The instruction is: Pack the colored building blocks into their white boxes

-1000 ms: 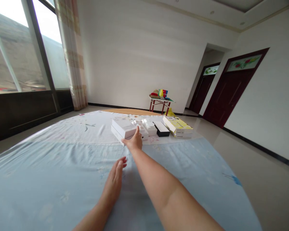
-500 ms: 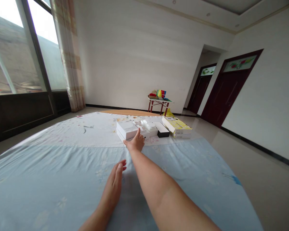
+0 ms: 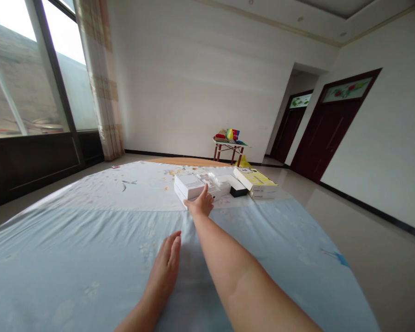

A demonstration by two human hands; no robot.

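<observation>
My right hand (image 3: 201,204) reaches to the near side of a cluster of white packages. Its thumb lies against the lower front of a white box (image 3: 190,186), one finger points up over the edge, and the others curl in at the right. Beside that box are white packaging pieces (image 3: 216,182), partly hidden by my fingers. A small box with a white top and black side (image 3: 238,190) adjoins them on the right. My left hand (image 3: 168,260) is nearer to me, over the blue cloth, fingers stretched out and holding nothing.
A yellow and white box (image 3: 257,182) sits right of the cluster. The table wears a floral cloth, white behind and blue (image 3: 90,267) in front. Further back stand a small table (image 3: 230,144) with colourful packages, a curtain (image 3: 98,83) and dark red doors (image 3: 327,129).
My right hand has shifted slightly right, and the white box, packaging and black-sided box have slid right with it, closer to the yellow box. My left hand stays nearly in place, fingers straighter.
</observation>
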